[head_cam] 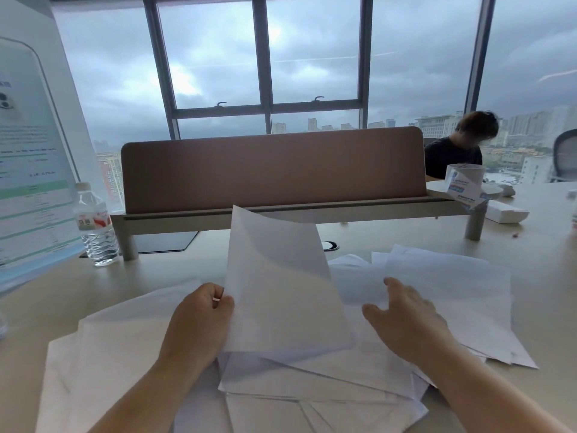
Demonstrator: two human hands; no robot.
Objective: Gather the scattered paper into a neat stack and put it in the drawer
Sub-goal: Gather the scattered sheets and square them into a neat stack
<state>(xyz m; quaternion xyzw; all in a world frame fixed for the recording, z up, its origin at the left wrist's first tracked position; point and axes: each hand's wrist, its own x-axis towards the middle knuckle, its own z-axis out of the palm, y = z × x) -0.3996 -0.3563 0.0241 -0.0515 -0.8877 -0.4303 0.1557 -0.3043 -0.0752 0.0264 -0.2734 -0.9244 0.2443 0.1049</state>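
Pinching one sheet (281,292) by its nine o'clock edge, the left hand (199,320) holds it upright; the right hand (406,317), fingers relaxed and apart, rests on loose paper (452,292) strewn across the bench (546,245). Light, floppy and slippery, it likely wants squaring by both side edges.

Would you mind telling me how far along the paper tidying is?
Early stage. Nothing looks stacked yet. The left hand holds one raised sheet by its edge; the right hand reaches open over loose sheets still scattered on the desk. Squaring the stack remains; no drawer is visible.
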